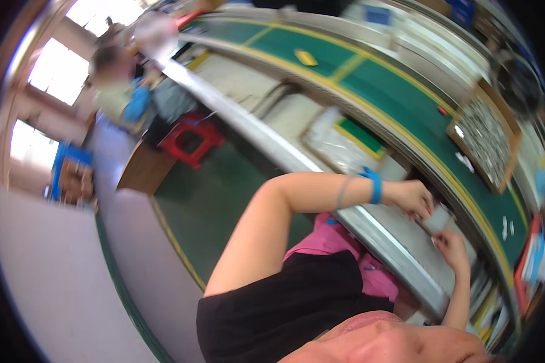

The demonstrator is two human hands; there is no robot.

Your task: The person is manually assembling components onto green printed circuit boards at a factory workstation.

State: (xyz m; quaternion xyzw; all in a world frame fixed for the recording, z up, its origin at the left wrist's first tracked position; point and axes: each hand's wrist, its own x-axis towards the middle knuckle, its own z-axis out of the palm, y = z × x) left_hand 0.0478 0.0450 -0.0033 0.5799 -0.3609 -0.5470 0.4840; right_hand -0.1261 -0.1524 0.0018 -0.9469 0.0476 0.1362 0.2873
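A small pale grey, roughly rectangular piece [437, 219] is held between my two hands above the workbench. My left hand [410, 198], with a blue strap round its wrist, pinches the piece's upper left side with closed fingertips. From the opposite side, the fingers of my right hand [451, 247] are closed on its lower edge. Motion blur hides exactly what the piece is. Under my hands lies the grey bench top [386, 227], bordered by a metal edge.
Beyond the bench runs a green conveyor belt [399, 103] with yellow lines. A cardboard box of small metallic parts [483, 134] stands there, near loose white pieces [465, 161] and a yellow object [306, 57]. A clear bag [339, 142] lies left. Another person [118, 91] sits near a red stool [192, 139].
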